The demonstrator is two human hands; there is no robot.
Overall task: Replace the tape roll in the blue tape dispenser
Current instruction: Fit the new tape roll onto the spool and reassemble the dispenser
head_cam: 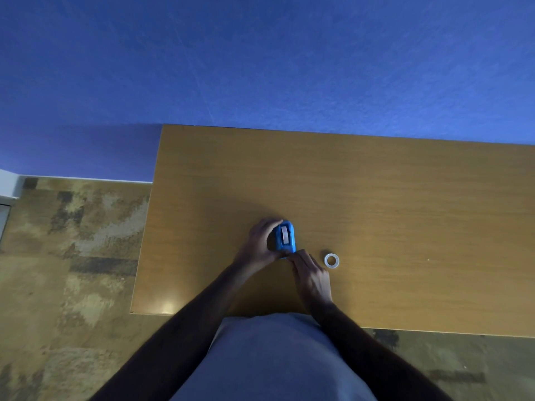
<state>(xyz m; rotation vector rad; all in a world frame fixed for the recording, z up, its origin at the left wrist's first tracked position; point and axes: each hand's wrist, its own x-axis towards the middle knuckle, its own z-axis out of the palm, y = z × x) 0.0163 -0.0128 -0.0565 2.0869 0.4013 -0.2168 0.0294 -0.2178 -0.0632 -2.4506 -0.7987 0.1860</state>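
My right hand pinches the blue tape dispenser end, left hand grip wraps it; tape roll lies beside on desk.

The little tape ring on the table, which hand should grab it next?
Probably the right hand. The tape ring lies just to its right on the table, untouched. The left hand is wrapped around the blue dispenser, on the far side from the ring.

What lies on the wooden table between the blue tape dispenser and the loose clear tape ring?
In the head view, only bare wooden table lies between the blue tape dispenser and the clear tape ring; the right hand sits just nearer the person.
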